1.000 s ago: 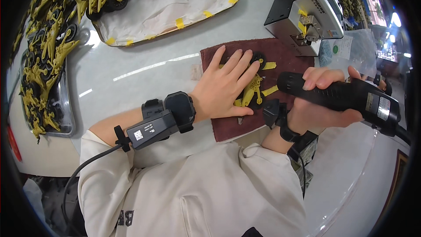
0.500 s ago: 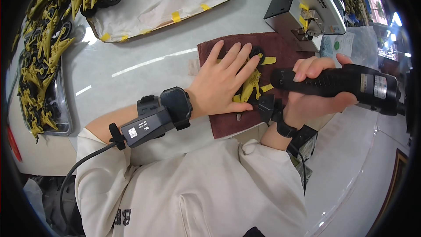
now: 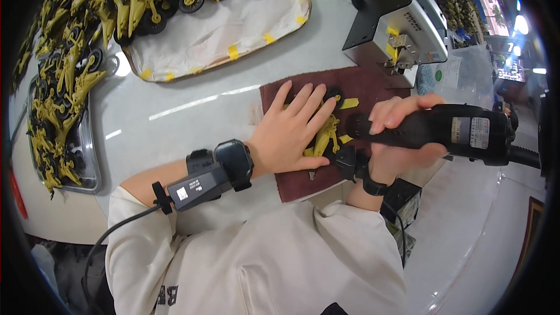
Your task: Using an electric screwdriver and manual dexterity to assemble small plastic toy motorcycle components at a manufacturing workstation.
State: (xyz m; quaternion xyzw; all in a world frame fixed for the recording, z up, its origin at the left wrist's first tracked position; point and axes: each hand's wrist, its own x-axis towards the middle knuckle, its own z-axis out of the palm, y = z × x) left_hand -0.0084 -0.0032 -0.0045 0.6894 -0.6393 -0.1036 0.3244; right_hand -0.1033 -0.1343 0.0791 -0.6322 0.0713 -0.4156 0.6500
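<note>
My left hand [image 3: 294, 127] lies flat with fingers spread over a yellow toy motorcycle [image 3: 326, 135] with black wheels. The palm and fingers hide much of the toy, which rests on a dark red cloth [image 3: 291, 189]. My right hand [image 3: 402, 134] is wrapped round the thick body of a black corded electric screwdriver [image 3: 437, 129]. Its narrow end points left, beside the toy's right side; the very tip is not visible. Yellow pieces [image 3: 350, 103] stick out to the toy's right.
A grey box-shaped screw feeder [image 3: 402, 35] stands beyond the cloth. At the far left a paper-lined tray [image 3: 233, 52] carries several yellow toy motorcycles. Another metal tray [image 3: 93, 169] on the left holds more of them. A clear plastic bag [image 3: 466, 73] lies at the right.
The whole view has shifted, so the table things sit lower in the picture. The screwdriver appears slightly further left. My left hand stays on the toy motorcycle.
</note>
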